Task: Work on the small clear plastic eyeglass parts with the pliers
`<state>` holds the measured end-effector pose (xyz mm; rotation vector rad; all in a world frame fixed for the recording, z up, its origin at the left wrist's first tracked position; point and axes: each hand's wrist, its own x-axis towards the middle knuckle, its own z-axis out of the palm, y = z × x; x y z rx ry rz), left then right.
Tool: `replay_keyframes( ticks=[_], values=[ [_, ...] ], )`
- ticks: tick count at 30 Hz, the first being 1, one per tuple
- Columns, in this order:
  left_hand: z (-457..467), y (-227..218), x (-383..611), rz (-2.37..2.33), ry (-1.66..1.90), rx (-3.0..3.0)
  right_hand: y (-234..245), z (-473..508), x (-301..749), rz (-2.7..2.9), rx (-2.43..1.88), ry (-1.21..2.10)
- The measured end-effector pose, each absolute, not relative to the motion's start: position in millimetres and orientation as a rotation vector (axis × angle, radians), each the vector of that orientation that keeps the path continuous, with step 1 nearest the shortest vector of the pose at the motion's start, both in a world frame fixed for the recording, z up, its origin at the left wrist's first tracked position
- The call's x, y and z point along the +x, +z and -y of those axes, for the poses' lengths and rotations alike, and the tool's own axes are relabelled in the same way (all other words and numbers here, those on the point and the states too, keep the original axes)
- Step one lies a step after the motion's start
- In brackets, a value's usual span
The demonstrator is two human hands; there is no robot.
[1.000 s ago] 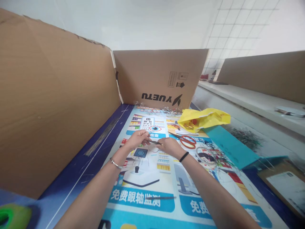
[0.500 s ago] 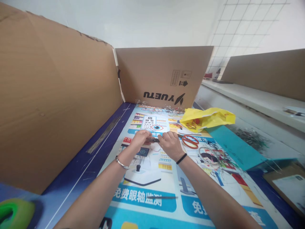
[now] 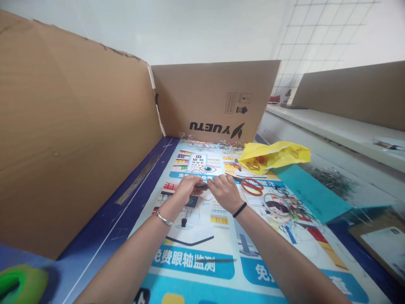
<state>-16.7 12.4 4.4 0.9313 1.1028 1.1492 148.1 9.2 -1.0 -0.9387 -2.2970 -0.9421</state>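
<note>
My left hand (image 3: 189,185) is closed round a small, dark, slim object (image 3: 201,186) over the middle of the printed sheet. My right hand (image 3: 226,192) meets it from the other side, its fingers pinched at the object's right end. The fingers cover most of that object, so its kind cannot be made out. Just beyond my right hand lie orange-handled scissors (image 3: 252,186), their blades partly behind the hand. Closer to me, a thin grey metal strip (image 3: 218,260) rests flat on the printed sheet (image 3: 202,274).
Cardboard panels (image 3: 218,93) wall off the back and left. A yellow bag (image 3: 275,157) sits at the back right by a teal box (image 3: 316,196) and tangled wire (image 3: 330,181). Thin rods (image 3: 137,181) lie at the left; green tape (image 3: 23,283) is at the near left.
My hands have drawn slightly closer together, and less of the dark object shows between them. The view has shifted a little. Scissors, bag and strip stay where they were.
</note>
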Motion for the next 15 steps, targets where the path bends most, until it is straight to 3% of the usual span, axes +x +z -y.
replay_keyframes(
  ticks=[15],
  values=[
    [-13.5, -0.4, -16.0, -1.097, 1.136, 0.939, -2.3, -10.5, 148.5, 2.317, -0.947, -0.935]
  ],
)
